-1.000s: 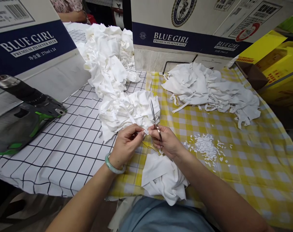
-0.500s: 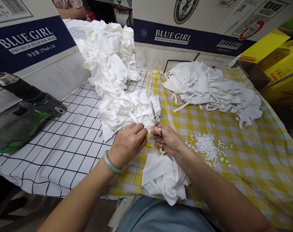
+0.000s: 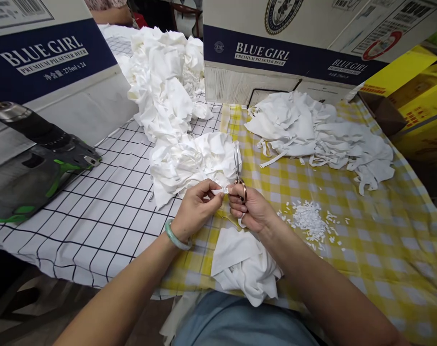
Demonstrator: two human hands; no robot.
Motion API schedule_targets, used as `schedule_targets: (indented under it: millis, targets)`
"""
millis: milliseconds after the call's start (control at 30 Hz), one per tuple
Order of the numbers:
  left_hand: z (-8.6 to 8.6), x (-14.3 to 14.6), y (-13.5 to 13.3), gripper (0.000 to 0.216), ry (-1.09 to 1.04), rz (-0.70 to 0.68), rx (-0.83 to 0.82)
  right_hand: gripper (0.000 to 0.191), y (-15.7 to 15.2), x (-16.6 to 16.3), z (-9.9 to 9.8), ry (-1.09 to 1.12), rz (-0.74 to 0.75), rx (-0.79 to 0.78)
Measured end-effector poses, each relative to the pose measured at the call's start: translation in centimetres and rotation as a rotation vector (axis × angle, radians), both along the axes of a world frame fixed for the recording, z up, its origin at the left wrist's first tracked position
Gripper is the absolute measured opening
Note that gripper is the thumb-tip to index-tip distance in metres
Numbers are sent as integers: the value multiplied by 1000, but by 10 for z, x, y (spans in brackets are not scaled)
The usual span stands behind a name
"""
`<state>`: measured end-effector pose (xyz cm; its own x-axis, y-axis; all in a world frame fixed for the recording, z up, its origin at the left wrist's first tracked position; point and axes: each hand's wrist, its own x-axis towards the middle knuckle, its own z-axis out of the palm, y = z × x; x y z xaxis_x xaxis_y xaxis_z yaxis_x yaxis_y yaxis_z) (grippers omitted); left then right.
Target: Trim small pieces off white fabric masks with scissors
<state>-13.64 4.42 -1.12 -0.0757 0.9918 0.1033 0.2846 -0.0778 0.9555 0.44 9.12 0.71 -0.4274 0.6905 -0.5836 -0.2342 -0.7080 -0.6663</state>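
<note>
My left hand [image 3: 201,206], with a green bangle [image 3: 176,235] at its wrist, pinches a narrow white fabric strip [image 3: 220,191]. A small printed label shows at the strip's right end, by my right fingertips. My right hand [image 3: 250,204] is closed on a pair of scissors [image 3: 239,175], its finger loops round the fingers and its blades pointing away from me. Just beyond both hands lies a heap of white cloth pieces [image 3: 195,158]. Below them, near the table's front edge, rests a crumpled white cloth [image 3: 244,266].
Small white clippings [image 3: 309,218] lie on the yellow checked tablecloth [image 3: 377,230] to the right. Behind them spreads another white cloth pile [image 3: 319,129]. A power drill [image 3: 42,163] stands at left. Two cartons [image 3: 60,62] and a yellow box [image 3: 420,101] border the table; a person's arm shows far back.
My left hand has turned, so its thumb and the pinched strip now show. The scissors in my right hand have swung to point more straight away from me.
</note>
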Motion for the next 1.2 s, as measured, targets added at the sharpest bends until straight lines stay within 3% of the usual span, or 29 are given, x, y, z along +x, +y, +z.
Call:
schedule_targets:
  millis: [233,433,633,767,933,1100,1200]
  targets:
    - [8,-2,4,4,134,-8,62,29,-6,-3,-1,-12,-1,30]
    - [18,-2,3,12,262,-37,149,32,-9,-6,-3,-7,-42,12]
    - [5,4,3,8,172,47,96,28,-8,-9,-5,72,-111,-59]
    - [-4,7,3,17,84,82,16,23,-9,-11,-10,89,-140,-63]
    - [2,5,2,6,146,102,40,23,-13,-14,-13,49,-146,-10]
    - [10,-3,3,7,227,27,62,16,-17,-14,-11,-33,-197,114]
    - [8,-6,4,5,215,-42,48,17,-15,-12,-6,3,-175,66]
